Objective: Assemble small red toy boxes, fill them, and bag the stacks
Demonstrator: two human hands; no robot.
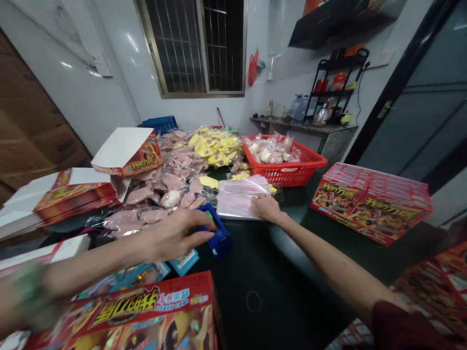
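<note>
My left hand (pixel 171 236) hovers at the near side of a small blue plastic holder (pixel 221 238), its thumb and fingers apart and nothing visible between them. Something green shows inside that holder. At the centre lies a stack of clear plastic bags (pixel 235 199). My right hand (pixel 267 208) is at the stack's right edge, fingers curled down and closed on a bag. Light-blue card packs (pixel 185 262) lie below my left hand. Behind both hands spreads a heap of wrapped pink pieces (pixel 175 182), with wrapped yellow pieces (pixel 215 146) on top.
A red basket (pixel 288 175) of wrapped pieces stands behind the bags. Packed red display boxes (pixel 368 204) sit to the right. Red printed cartons (pixel 76 194) are stacked at left, and a large red box (pixel 146 316) fills the near left. The dark tabletop (pixel 262 277) shows between.
</note>
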